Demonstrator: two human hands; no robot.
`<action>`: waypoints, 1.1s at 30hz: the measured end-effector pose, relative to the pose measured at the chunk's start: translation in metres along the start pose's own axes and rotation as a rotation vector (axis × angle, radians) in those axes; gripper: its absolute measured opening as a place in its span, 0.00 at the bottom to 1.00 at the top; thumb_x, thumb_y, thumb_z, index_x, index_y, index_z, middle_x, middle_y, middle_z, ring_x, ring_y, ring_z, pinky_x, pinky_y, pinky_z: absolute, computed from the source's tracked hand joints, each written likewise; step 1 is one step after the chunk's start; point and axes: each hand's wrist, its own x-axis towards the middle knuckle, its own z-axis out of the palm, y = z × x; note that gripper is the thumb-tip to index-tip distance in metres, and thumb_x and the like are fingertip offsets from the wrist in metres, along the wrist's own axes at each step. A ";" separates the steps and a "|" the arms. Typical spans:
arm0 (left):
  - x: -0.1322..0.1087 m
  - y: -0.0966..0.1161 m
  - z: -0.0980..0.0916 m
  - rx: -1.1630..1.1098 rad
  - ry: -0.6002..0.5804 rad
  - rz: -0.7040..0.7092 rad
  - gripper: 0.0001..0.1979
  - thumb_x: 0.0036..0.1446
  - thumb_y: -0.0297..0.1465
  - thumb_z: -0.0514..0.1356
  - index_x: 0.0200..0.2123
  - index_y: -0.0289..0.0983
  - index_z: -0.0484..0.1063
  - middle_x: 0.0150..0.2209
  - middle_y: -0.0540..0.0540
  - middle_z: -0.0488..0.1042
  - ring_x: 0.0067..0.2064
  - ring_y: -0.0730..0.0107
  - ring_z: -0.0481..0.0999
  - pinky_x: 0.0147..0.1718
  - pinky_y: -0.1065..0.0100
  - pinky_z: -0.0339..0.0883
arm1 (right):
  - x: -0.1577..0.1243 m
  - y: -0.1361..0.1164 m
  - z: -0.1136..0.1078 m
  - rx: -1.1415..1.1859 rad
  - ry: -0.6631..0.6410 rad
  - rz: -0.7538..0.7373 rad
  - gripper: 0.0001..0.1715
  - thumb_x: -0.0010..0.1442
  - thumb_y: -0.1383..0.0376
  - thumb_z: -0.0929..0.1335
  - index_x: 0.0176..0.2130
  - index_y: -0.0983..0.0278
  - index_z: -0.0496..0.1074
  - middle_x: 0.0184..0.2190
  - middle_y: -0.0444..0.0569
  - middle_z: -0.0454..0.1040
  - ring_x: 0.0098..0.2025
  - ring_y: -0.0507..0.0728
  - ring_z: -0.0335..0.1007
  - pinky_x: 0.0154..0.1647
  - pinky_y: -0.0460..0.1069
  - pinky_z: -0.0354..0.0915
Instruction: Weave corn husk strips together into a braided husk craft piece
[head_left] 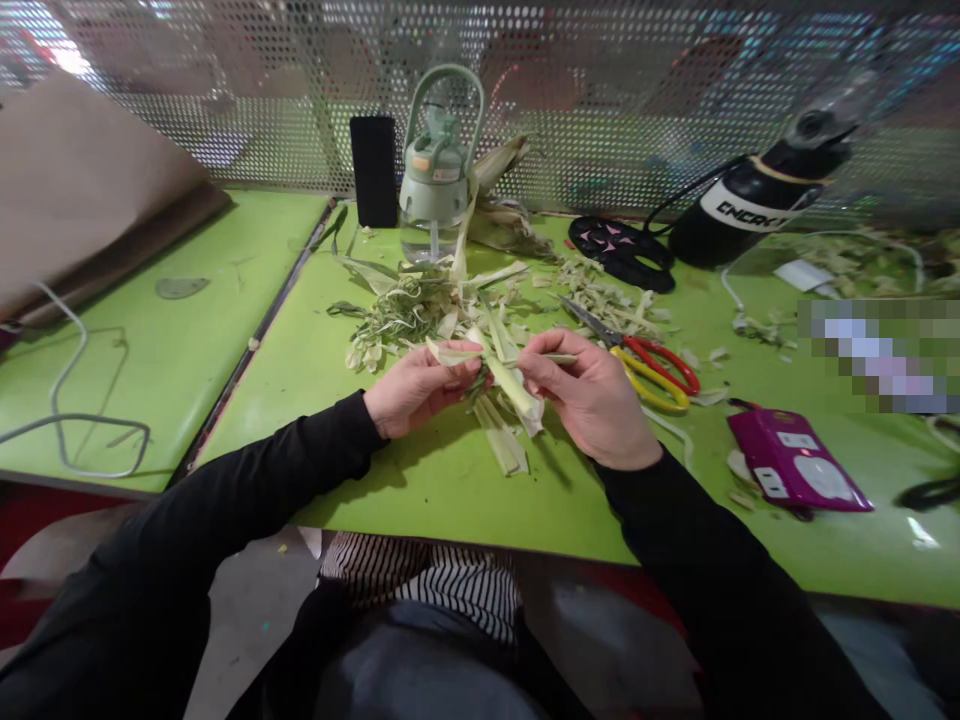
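My left hand (421, 388) is closed, its thumb and fingers pinching pale corn husk strips with some green strands below. Close by on the right, my right hand (600, 402) pinches a thin rolled husk strip (561, 358) between thumb and fingers. A broad pale corn husk piece (517, 388) stretches between the two hands; which fingers bear it I cannot tell. Just behind lies a heap of green and pale husk shreds (405, 308). Beyond my right hand, scissors (660, 372) with red and yellow handles rest on the table among husk scraps (611, 295).
A green-lidded water bottle (435, 205), a black phone (373, 172) and dry husks (510, 225) stand by the mesh screen. To the right are a black "ENERGY" bottle (731, 225), a black pad (621, 252) and a purple power socket (795, 462). Brown paper (90, 180) lies left.
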 end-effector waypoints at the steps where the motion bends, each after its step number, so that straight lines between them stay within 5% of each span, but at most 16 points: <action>1: -0.001 -0.002 0.001 -0.005 -0.012 -0.038 0.16 0.46 0.31 0.73 0.37 0.35 0.75 0.30 0.51 0.77 0.33 0.77 0.78 0.37 0.72 0.70 | 0.001 0.001 0.001 0.080 0.006 0.018 0.16 0.52 0.54 0.76 0.32 0.61 0.72 0.23 0.38 0.65 0.22 0.46 0.59 0.23 0.44 0.59; 9: -0.007 -0.013 0.011 -0.106 -0.173 -0.095 0.18 0.41 0.32 0.76 0.35 0.35 0.76 0.29 0.51 0.77 0.31 0.76 0.76 0.41 0.67 0.71 | -0.003 -0.005 0.010 0.216 0.043 0.036 0.20 0.46 0.54 0.79 0.34 0.59 0.71 0.25 0.38 0.67 0.24 0.48 0.63 0.24 0.44 0.66; 13: -0.005 -0.009 0.010 0.036 -0.153 0.093 0.18 0.46 0.34 0.74 0.39 0.37 0.75 0.34 0.49 0.78 0.36 0.73 0.77 0.43 0.67 0.69 | -0.005 -0.004 0.009 0.227 -0.027 0.084 0.21 0.49 0.53 0.77 0.40 0.59 0.75 0.30 0.41 0.73 0.28 0.49 0.69 0.29 0.45 0.70; 17: -0.006 -0.003 0.007 0.234 -0.170 0.259 0.14 0.53 0.35 0.69 0.39 0.36 0.72 0.36 0.47 0.78 0.39 0.71 0.78 0.45 0.66 0.69 | -0.006 -0.002 0.009 0.166 -0.040 0.085 0.14 0.53 0.55 0.76 0.33 0.60 0.75 0.30 0.41 0.75 0.29 0.49 0.71 0.31 0.44 0.70; 24: -0.009 -0.002 0.008 0.294 -0.156 0.263 0.15 0.57 0.40 0.66 0.38 0.37 0.68 0.34 0.49 0.75 0.37 0.71 0.77 0.44 0.64 0.70 | -0.005 -0.004 0.008 -0.051 -0.014 -0.042 0.13 0.54 0.55 0.75 0.33 0.61 0.75 0.28 0.42 0.75 0.30 0.51 0.70 0.34 0.47 0.69; 33: -0.008 0.002 0.010 0.345 -0.156 0.254 0.14 0.53 0.33 0.69 0.37 0.36 0.69 0.34 0.50 0.75 0.35 0.76 0.74 0.39 0.70 0.70 | -0.012 -0.007 0.013 -0.084 0.003 -0.060 0.09 0.59 0.58 0.72 0.34 0.61 0.74 0.29 0.43 0.75 0.31 0.52 0.71 0.33 0.48 0.70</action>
